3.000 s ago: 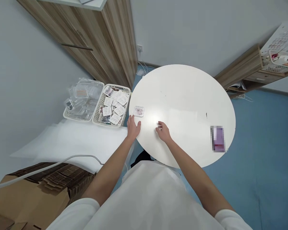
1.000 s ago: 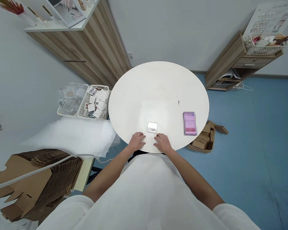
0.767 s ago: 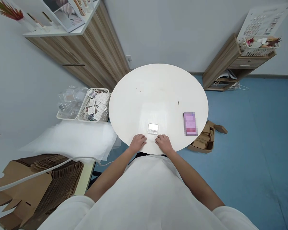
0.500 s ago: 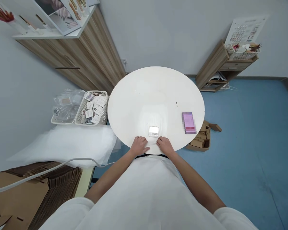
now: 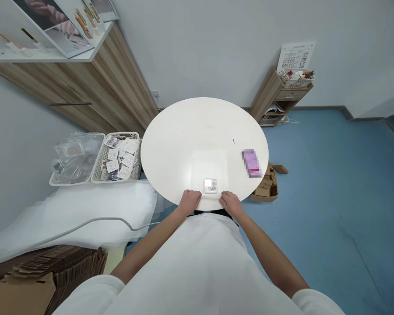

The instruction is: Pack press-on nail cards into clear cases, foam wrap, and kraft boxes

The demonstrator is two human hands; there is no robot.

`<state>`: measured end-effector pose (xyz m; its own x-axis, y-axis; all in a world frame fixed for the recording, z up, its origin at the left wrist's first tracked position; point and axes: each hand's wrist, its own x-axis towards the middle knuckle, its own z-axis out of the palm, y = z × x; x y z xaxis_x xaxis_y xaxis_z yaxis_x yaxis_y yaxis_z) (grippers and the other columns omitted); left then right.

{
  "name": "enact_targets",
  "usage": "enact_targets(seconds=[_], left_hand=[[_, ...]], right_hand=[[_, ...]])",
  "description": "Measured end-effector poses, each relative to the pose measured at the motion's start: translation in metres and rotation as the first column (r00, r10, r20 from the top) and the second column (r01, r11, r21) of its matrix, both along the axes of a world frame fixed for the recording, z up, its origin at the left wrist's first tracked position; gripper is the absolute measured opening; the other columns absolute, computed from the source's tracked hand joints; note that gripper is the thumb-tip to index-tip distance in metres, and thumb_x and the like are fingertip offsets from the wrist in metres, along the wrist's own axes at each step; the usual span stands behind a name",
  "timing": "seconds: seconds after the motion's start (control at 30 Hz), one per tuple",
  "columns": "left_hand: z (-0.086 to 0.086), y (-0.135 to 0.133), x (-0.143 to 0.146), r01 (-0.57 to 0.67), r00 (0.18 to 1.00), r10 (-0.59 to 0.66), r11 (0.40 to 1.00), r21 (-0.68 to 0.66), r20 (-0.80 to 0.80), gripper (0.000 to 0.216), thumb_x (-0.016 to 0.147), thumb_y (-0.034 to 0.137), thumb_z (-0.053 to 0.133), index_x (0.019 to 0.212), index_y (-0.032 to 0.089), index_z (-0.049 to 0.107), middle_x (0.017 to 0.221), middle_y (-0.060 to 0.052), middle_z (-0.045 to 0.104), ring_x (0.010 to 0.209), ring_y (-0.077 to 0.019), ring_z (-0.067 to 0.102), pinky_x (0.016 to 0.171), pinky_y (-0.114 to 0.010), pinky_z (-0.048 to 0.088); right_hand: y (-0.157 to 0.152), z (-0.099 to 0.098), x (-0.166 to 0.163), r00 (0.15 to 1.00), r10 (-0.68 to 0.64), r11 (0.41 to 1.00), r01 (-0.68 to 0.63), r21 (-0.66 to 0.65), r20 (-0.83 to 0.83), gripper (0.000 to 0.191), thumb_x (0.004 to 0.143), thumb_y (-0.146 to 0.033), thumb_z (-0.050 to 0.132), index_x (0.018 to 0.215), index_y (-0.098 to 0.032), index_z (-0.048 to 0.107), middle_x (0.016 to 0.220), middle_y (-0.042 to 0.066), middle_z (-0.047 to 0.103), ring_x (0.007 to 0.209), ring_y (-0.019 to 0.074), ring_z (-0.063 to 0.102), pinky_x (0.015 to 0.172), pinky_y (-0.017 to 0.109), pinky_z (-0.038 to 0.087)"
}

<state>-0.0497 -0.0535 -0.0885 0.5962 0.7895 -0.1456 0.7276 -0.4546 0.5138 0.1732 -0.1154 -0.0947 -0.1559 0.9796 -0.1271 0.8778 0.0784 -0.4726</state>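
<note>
A small clear plastic box (image 5: 210,185) lies on a thin, see-through white sheet (image 5: 202,164) near the front of the round white table. My left hand (image 5: 189,202) is at the sheet's near left corner, fingers bent and closed on its edge. At the near right corner, my right hand (image 5: 231,203) pinches the same edge, with the thumb mostly hidden. Between my hands, the near edge of the sheet looks slightly raised or folded, just short of the box. The small contents of the box are too fine to make out.
On the white table (image 5: 170,144) a blurred purple pack (image 5: 252,163) lies at the right. A basket of cards (image 5: 139,146), a basket of plastic bags (image 5: 54,180) and stacked white sheets (image 5: 111,205) are at the left. An open carton (image 5: 265,192) stands on the floor.
The view has shifted. My hands are slightly farther apart, the right one having moved outward along the sheet's edge. My left thumb, stretched out before, is now tucked in.
</note>
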Motion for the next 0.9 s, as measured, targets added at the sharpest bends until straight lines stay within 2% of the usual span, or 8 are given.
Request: enact_targets(seconds=[0.17,0.3,0.4,0.5,0.6,0.67,0.77,0.9], left_hand=[[-0.005,0.021,-0.002,-0.169,0.97,0.2,0.963,-0.209,0.135,0.022,0.083,0.034,0.038,0.096,0.022,0.052,0.088,-0.003,0.063,0.082,-0.0188,0.058,0.069,-0.029,0.041],[-0.007,0.037,0.0,-0.276,0.947,0.305,0.934,-0.228,0.102,0.022,0.078,0.033,0.048,0.096,0.023,0.053,0.084,-0.002,0.062,0.077,-0.0193,0.058,0.065,-0.03,0.042],[-0.009,0.041,0.004,-0.307,0.947,0.319,0.933,-0.19,0.039,0.022,0.075,0.029,0.052,0.096,0.022,0.053,0.084,-0.003,0.061,0.08,-0.0216,0.057,0.069,-0.033,0.042],[-0.01,0.039,0.011,-0.271,0.962,0.271,0.962,-0.036,0.019,0.027,0.073,0.021,0.053,0.1,0.022,0.052,0.099,-0.008,0.058,0.095,-0.026,0.052,0.08,-0.04,0.038],[-0.009,0.035,0.018,-0.183,0.982,0.178,0.977,0.112,0.057,0.035,0.073,0.01,0.048,0.105,0.023,0.05,0.119,-0.01,0.047,0.113,-0.0277,0.04,0.091,-0.043,0.03],[-0.007,0.034,0.022,-0.068,0.996,0.06,0.99,0.123,0.073,0.035,0.074,0.005,0.041,0.102,0.024,0.051,0.118,-0.009,0.048,0.114,-0.0254,0.039,0.094,-0.043,0.027],[-0.003,0.033,0.024,0.113,0.99,-0.119,0.989,0.094,0.07,0.033,0.074,0.002,0.036,0.092,0.023,0.054,0.111,-0.008,0.053,0.113,-0.0222,0.041,0.095,-0.042,0.027],[0.004,0.032,0.018,0.161,0.983,-0.168,0.983,0.089,0.08,0.035,0.066,0.004,0.047,0.096,0.021,0.053,0.129,-0.009,0.042,0.126,-0.026,0.026,0.101,-0.045,0.019]], right_hand=[[0.024,0.007,0.004,0.989,-0.144,0.982,0.138,-0.126,-0.039,0.024,0.088,-0.029,0.034,0.085,-0.02,0.055,0.084,0.003,0.061,0.077,0.0154,0.055,0.063,0.025,0.038],[0.044,0.009,0.003,0.974,-0.226,0.957,0.228,-0.18,0.027,0.021,0.086,-0.03,0.037,0.081,-0.021,0.056,0.077,0.003,0.061,0.07,0.0159,0.055,0.056,0.025,0.035],[0.052,0.007,-0.002,0.969,-0.229,0.951,0.244,-0.191,0.096,0.019,0.085,-0.028,0.038,0.081,-0.021,0.055,0.078,0.005,0.06,0.07,0.0169,0.055,0.056,0.026,0.034],[0.052,0.004,-0.007,0.964,-0.216,0.961,0.238,-0.142,0.155,0.016,0.084,-0.025,0.039,0.088,-0.02,0.054,0.083,0.007,0.058,0.076,0.0196,0.054,0.063,0.03,0.036],[0.049,0.002,-0.013,0.959,-0.208,0.978,0.204,0.042,0.191,0.021,0.08,-0.017,0.044,0.101,-0.019,0.051,0.102,0.013,0.055,0.096,0.0252,0.049,0.079,0.037,0.034],[0.046,0.001,-0.016,0.97,-0.131,0.986,0.107,0.127,0.205,0.027,0.079,-0.009,0.042,0.102,-0.02,0.05,0.116,0.013,0.05,0.109,0.0265,0.042,0.088,0.042,0.028],[0.043,0.002,-0.017,0.977,0.033,0.992,-0.058,0.112,0.213,0.031,0.077,-0.002,0.038,0.095,-0.021,0.053,0.127,0.01,0.044,0.122,0.0251,0.032,0.095,0.045,0.021],[0.044,0.004,-0.014,0.974,0.111,0.99,-0.126,0.063,0.2,0.024,0.075,-0.007,0.043,0.093,-0.02,0.053,0.135,0.01,0.037,0.129,0.0267,0.021,0.096,0.048,0.019]])
